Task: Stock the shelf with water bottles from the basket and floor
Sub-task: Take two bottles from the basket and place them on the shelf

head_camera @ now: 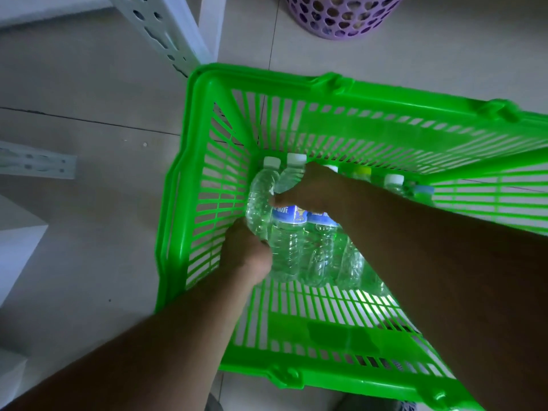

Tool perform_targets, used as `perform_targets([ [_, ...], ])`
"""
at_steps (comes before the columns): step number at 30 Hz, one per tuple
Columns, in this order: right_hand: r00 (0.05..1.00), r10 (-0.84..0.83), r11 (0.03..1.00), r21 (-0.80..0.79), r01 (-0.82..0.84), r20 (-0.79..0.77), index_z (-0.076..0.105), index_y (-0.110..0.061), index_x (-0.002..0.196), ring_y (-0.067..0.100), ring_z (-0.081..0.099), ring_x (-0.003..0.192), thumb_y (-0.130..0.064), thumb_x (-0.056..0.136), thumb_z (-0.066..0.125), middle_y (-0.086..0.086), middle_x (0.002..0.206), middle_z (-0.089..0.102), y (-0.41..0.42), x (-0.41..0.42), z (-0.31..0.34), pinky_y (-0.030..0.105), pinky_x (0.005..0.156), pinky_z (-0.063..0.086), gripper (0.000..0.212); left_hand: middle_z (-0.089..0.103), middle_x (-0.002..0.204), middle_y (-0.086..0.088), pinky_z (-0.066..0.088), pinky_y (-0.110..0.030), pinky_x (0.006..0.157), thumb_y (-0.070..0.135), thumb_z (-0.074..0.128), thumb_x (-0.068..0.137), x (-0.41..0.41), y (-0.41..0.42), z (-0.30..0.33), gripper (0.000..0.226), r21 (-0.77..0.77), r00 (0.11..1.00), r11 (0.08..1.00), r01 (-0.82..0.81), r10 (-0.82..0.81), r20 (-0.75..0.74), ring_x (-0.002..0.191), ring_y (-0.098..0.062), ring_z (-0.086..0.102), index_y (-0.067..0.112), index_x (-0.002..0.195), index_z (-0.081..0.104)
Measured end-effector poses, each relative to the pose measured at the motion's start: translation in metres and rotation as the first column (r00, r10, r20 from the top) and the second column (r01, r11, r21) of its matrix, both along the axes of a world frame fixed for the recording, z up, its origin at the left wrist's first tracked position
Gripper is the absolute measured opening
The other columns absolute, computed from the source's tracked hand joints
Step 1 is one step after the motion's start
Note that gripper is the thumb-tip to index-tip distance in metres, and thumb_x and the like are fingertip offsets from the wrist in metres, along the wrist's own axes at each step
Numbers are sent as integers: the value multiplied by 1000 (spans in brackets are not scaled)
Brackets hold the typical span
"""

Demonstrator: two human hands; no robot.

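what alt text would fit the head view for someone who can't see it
Seen from above, both hands reach into a green basket of water bottles lying side by side: the left hand grips the unlabelled leftmost bottle, the right hand closes over the next ones. The basket sits on a tiled floor beside white shelf posts and a purple bin.

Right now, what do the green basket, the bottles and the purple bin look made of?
Green basket: moulded plastic, glossy, with slatted walls. Water bottles: clear thin plastic, ribbed, see-through, with white caps. Purple bin: likely plastic, matte, with punched round holes. The left hand and right hand grip bottles.
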State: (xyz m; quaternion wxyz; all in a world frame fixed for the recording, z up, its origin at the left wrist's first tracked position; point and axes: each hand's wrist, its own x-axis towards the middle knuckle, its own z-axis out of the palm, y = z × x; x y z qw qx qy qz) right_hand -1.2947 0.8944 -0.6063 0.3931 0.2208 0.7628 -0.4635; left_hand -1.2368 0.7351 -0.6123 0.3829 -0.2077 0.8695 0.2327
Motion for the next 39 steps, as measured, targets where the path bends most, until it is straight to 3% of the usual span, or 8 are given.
perform_targets([
  [5, 997, -67, 997, -40, 65, -42, 65, -20, 96, 12, 67, 82, -33, 76, 85, -3, 91, 70, 6, 11, 4, 23, 71, 56, 31, 62, 127, -8, 30, -11, 30, 27, 66, 91, -8, -4, -10, 53, 49, 997, 998, -32, 29, 66, 58, -4, 49, 11, 137, 45],
  [8, 984, -154, 986, -74, 148, -84, 58, -28, 79, -2, 64, 70, -34, 77, 84, -15, 79, 65, 15, 29, 7, 11, 54, 49, 27, 58, 135, -13, 41, -20, 48, 31, 67, 91, -12, 1, -7, 58, 4, 999, 1000, 15, -15, 52, 80, -20, 62, 10, 140, 44],
  [15, 957, -262, 962, -109, 249, -122, 67, -20, 115, 21, 72, 94, -41, 75, 83, 2, 105, 74, 39, 51, 34, 47, 86, 58, 47, 69, 117, -14, 55, -31, 68, 39, 78, 80, -17, 16, -3, 53, -82, 980, 980, 179, -171, 100, 96, -27, 69, 4, 116, 63],
  [21, 950, -226, 974, -75, 215, -217, 67, -22, 107, 0, 71, 84, -43, 74, 84, -10, 94, 75, 51, 57, 75, 19, 76, 55, 42, 64, 128, -13, 50, -29, 87, 41, 79, 78, -8, 18, 26, 61, 24, 996, 997, 76, -77, 50, 112, -29, 64, 8, 126, 60],
  [24, 934, -216, 976, -54, 209, -285, 67, -26, 93, -9, 66, 70, -42, 73, 84, -17, 82, 74, 54, 58, 117, 9, 59, 46, 31, 61, 132, -15, 48, -31, 91, 42, 80, 75, -2, 14, 66, 69, 100, 1000, 995, -10, 8, 21, 116, -31, 62, 4, 129, 57],
  [28, 876, -329, 944, -149, 294, -352, 70, -23, 95, -1, 71, 76, -36, 77, 82, -14, 86, 76, 55, 63, 198, 13, 66, 50, 26, 69, 119, -11, 52, -35, 91, 34, 81, 75, 2, 8, 142, 55, 238, 993, 966, -97, 110, -40, 109, -27, 66, 7, 121, 65],
  [33, 803, -450, 889, -281, 362, -390, 67, -17, 104, 3, 73, 85, -30, 71, 87, -8, 94, 77, 49, 73, 321, 14, 67, 52, 41, 75, 77, 9, 49, -16, 61, 18, 81, 75, 10, -5, 267, 19, 399, 967, 909, -117, 196, -162, 70, -6, 68, 16, 92, 74],
  [39, 708, -557, 825, -387, 412, -434, 72, -12, 107, 13, 74, 90, -24, 70, 83, 1, 98, 78, 31, 101, 479, 20, 70, 56, 40, 77, 81, 10, 47, -13, 64, 14, 83, 74, 24, -30, 421, 20, 558, 962, 826, -81, 212, -174, 71, -1, 68, 20, 90, 74],
])
